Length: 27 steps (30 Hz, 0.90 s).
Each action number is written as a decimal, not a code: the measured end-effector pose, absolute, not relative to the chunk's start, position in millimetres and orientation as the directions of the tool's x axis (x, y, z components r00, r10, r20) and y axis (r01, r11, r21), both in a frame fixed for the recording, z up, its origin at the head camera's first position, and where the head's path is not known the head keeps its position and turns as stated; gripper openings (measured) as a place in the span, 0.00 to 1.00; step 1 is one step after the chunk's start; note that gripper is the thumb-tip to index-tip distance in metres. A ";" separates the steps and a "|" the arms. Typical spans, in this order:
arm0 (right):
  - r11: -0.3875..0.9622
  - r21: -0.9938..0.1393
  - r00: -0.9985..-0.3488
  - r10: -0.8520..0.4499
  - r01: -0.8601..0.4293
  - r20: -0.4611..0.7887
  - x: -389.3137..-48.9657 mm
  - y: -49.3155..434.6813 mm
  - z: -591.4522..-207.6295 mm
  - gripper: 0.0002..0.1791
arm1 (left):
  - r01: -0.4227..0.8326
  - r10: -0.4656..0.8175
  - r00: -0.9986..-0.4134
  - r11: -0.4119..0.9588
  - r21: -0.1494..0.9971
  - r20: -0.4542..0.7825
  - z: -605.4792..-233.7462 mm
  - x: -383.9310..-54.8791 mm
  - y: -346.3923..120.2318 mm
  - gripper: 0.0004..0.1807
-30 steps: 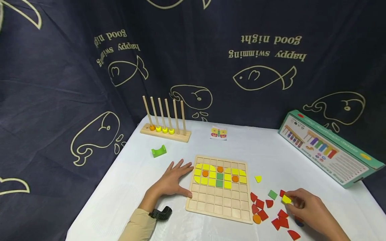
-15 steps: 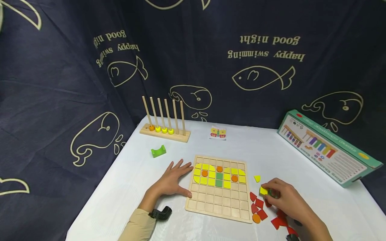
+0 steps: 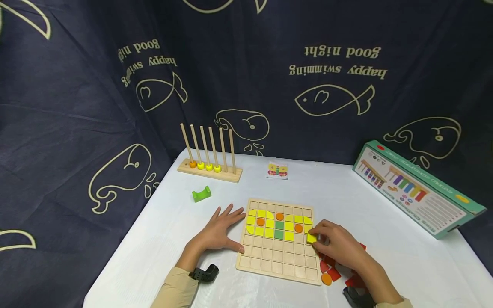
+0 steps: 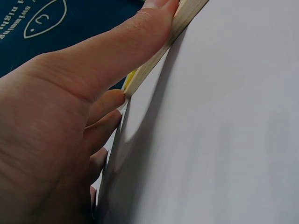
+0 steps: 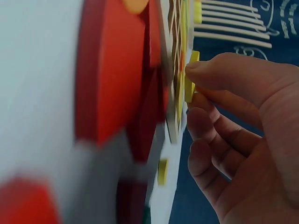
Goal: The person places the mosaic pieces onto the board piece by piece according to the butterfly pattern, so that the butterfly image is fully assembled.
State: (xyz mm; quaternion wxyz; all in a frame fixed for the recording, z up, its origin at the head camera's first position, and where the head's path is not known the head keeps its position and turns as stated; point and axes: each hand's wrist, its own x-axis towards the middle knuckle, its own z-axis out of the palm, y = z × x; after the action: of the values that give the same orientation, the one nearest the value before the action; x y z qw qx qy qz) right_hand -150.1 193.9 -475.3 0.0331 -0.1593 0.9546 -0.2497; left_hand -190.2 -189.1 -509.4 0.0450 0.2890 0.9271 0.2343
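A wooden grid board (image 3: 265,256) lies on the table, its upper rows bearing yellow tiles, orange discs and two green squares (image 3: 279,229). My left hand (image 3: 219,233) rests flat with spread fingers at the board's left side; in the left wrist view its thumb touches the board's wooden edge (image 4: 182,23). Between thumb and forefinger my right hand (image 3: 343,246) pinches a yellow tile (image 3: 311,239) over the board's right edge, near the yellow and orange rows. The right wrist view shows that tile (image 5: 189,84) on edge at the fingertips, close over the board.
Loose red tiles (image 3: 334,273) and an orange disc (image 3: 326,279) lie right of the board, partly under my right hand. Behind stand a peg rack (image 3: 209,171), a green curved block (image 3: 201,194), a butterfly pattern card (image 3: 277,171) and a long game box (image 3: 416,188).
My right hand has carried the yellow tile leftward from the loose pile to the board's right edge. The left hand has stayed in place.
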 end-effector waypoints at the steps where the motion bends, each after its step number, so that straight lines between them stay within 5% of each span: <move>1: 0.822 -0.481 -0.941 -0.336 -0.306 0.025 -150.7 191.0 -475.2 0.15 | 0.514 0.556 -0.829 0.722 0.463 0.053 -509.5 -190.3 -189.3 0.61; 18: 0.786 -0.427 -0.886 -0.456 -0.446 0.087 -158.4 167.1 -480.3 0.10 | 0.492 0.543 -0.839 0.740 0.459 0.023 -508.7 -190.2 -189.0 0.62; 27: 0.801 -0.492 -0.935 -0.344 -0.341 0.087 -164.1 192.0 -472.0 0.10 | 0.492 0.543 -0.839 0.740 0.458 0.024 -509.4 -190.6 -188.6 0.62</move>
State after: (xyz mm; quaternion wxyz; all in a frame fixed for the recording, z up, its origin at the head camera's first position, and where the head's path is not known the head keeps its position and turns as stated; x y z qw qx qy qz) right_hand -164.1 192.0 -472.0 0.0032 -0.1806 0.9490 -0.2584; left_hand -190.6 -188.6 -509.4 0.0556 0.2780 0.9311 0.2296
